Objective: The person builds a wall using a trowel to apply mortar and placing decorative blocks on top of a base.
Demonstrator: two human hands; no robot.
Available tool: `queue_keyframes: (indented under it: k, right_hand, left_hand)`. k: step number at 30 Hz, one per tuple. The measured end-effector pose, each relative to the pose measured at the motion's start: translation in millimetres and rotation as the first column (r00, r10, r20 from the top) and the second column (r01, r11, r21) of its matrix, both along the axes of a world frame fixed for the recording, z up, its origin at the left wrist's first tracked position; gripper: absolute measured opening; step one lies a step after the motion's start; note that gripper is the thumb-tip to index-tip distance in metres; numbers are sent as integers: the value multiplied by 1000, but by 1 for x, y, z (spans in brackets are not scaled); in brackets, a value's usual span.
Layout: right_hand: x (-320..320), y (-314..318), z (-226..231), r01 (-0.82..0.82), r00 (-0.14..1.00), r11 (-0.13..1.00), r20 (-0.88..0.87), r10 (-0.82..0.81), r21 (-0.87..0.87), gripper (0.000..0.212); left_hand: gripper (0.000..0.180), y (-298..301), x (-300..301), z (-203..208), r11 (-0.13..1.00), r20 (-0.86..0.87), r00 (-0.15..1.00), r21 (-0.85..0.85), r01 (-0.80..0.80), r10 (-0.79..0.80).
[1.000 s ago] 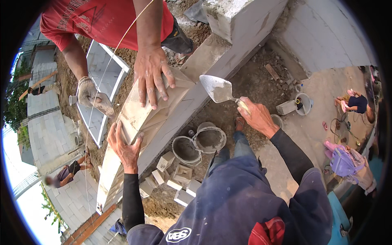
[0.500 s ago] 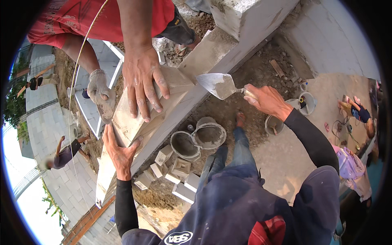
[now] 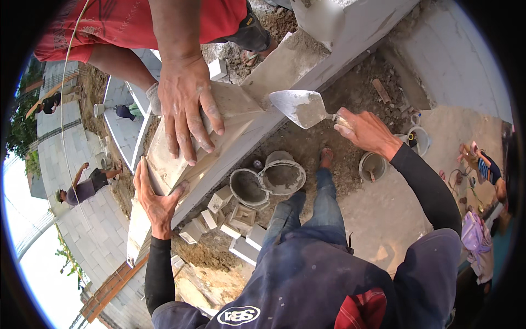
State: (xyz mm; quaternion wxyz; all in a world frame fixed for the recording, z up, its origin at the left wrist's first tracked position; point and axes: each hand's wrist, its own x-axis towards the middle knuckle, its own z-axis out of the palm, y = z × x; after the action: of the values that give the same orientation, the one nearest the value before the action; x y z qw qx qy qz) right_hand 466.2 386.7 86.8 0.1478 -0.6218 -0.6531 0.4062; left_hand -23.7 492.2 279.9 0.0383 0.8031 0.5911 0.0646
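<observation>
My right hand (image 3: pixel 364 130) is closed round the handle of a pointed trowel (image 3: pixel 301 108), its blade smeared with mortar and held beside the wall top. At the near left end of a pale concrete block (image 3: pixel 233 101), my left hand (image 3: pixel 156 203) spans the edge, thumb on one side and fingers on the other. The block lies along the wall (image 3: pixel 219 178). A co-worker's bare hand (image 3: pixel 192 118) presses flat on its top. The co-worker's other hand, in a grey glove (image 3: pixel 154 98), is mostly hidden behind the block.
Two buckets of grey mix (image 3: pixel 282 178) stand below the wall, near several hollow concrete blocks (image 3: pixel 241 216). More buckets (image 3: pixel 372 166) are at the right. A thin string (image 3: pixel 64 131) hangs at the left. Other people are in the background, one on the paving (image 3: pixel 87 186).
The co-worker's gloved hand has drawn back from the block's left edge, taking a mortar-covered tool out of sight. My hands keep nearly the same places as the view shifts slightly.
</observation>
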Motion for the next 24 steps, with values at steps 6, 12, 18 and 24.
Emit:
queue_keyframes:
  k: [6,12,18,24]
  right_hand:
    - [-33,-12,-13,16,1000,998,18,-15,-54,39]
    - [-3,-19,44,166,973,981,-147,-180,-99,37]
    - [-16,-41,78,429,899,896,-40,-436,-112,45]
    - [-30,-19,126,213,958,949,-141,-250,-233,46]
  left_hand:
    - [110,2,3,-3,999,1,999,5,32,-32]
    - [109,3,-2,-5,999,14,1000,47,27,-28]
    - [110,1,3,-6,999,26,999,43,17,-18]
    - [109,2,3,-7,996,28,998,75,53,-56]
